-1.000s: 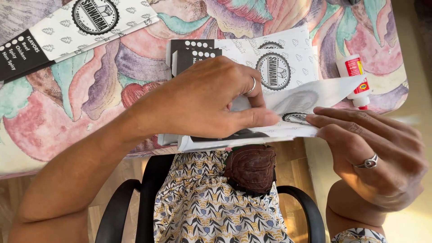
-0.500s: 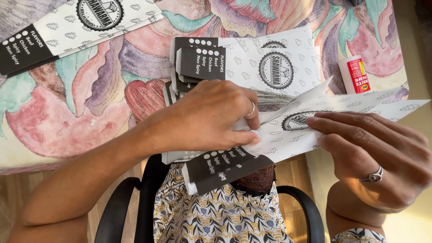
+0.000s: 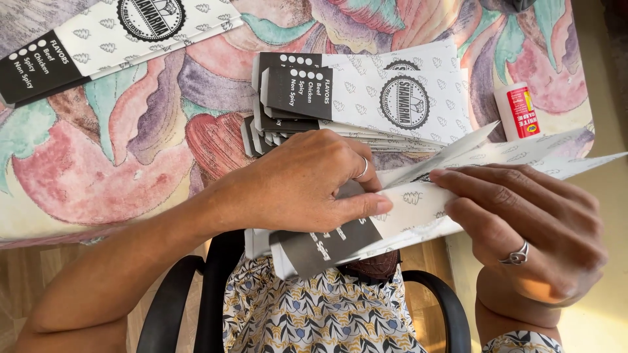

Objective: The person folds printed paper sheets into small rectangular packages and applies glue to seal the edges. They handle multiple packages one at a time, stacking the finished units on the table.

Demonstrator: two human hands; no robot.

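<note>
My left hand [image 3: 307, 183] presses down on a flat white and black paper sleeve [image 3: 418, 202], thumb along its fold. My right hand [image 3: 530, 222] holds the same sleeve from the right, fingers flat on its upper flap, which stands partly lifted. The sleeve's black end [image 3: 327, 245] hangs over the table's near edge above my lap. Just behind my left hand lies a stack of several like sleeves [image 3: 366, 98] with round black emblems. A small white glue bottle with a red label [image 3: 517, 111] stands right of the stack.
The table carries a colourful floral cloth [image 3: 131, 150]. Another printed sleeve [image 3: 111, 36] lies at the far left. Below the table edge are a black chair's armrests [image 3: 176, 294] and my patterned clothing [image 3: 314, 320].
The sleeve has swung so its black end points toward my lap and its flap has lifted. My right hand has slid left over it; my left hand keeps pressing.
</note>
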